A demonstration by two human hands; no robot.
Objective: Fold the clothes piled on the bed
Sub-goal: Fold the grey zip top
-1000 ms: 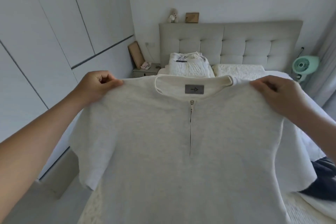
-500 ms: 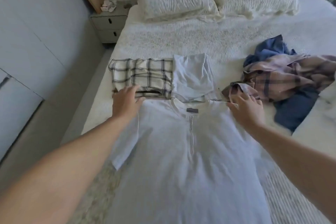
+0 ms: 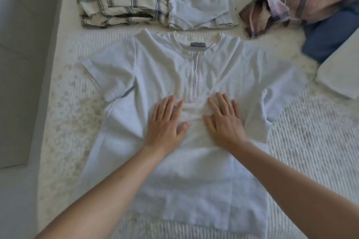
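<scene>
Both the left hand (image 3: pixel 167 122) and right hand (image 3: pixel 223 122) press flat, fingers straight, on a white shirt (image 3: pixel 194 170) spread on the bed (image 3: pixel 310 151), where careless smoothing risks bunching fabric into creases.

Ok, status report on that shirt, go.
Both hands, left and right, flat on white shirt. Shirt spread face-up on bed, unfolded. Nothing in the way.

A bed (image 3: pixel 310 151) fills most of the view, covered by a white bedspread (image 3: pixel 66 87) with a fine ribbed weave. Along its left edge runs a strip of pale floor (image 3: pixel 17 200). Beyond that stands a smooth, light grey cabinet front (image 3: pixel 21 64). The light is soft and even, casting only faint shadows.
</scene>
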